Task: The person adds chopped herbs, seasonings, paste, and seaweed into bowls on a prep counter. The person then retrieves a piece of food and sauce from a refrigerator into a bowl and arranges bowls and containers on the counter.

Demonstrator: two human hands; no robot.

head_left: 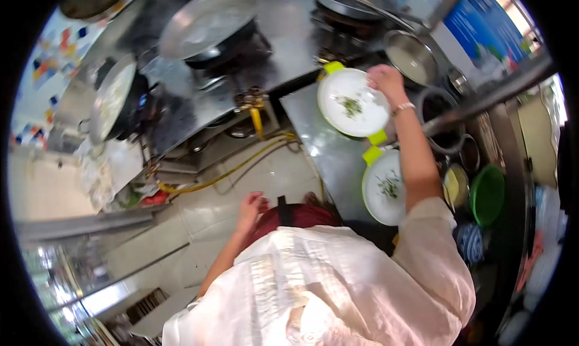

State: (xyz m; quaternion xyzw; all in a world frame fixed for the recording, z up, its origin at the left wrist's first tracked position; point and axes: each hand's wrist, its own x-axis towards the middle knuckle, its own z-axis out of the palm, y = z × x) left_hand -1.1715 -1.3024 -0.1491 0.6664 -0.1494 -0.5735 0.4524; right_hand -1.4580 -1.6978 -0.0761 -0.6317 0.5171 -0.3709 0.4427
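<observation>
My right hand (386,82) is over the right rim of a white round dish (338,107) with lime-green handles. Its fingers are pressed together, and whatever they hold is too small or hidden to make out. Chopped green herbs (351,107) lie in the middle of that dish. Below it, partly behind my right forearm, a second white dish (379,208) with a lime-green handle holds more chopped herbs (389,186). My left hand (252,209) hangs near my waist over the floor, its fingers loosely bent and apart, holding nothing.
A steel pot (412,59) of pale liquid stands right of the upper dish. Large pans (211,23) sit on burners ahead, another wide pan (113,101) at left. A green bowl (487,195) is far right. A metal rail (494,95) crosses there; a yellow hose (223,178) runs below the stove.
</observation>
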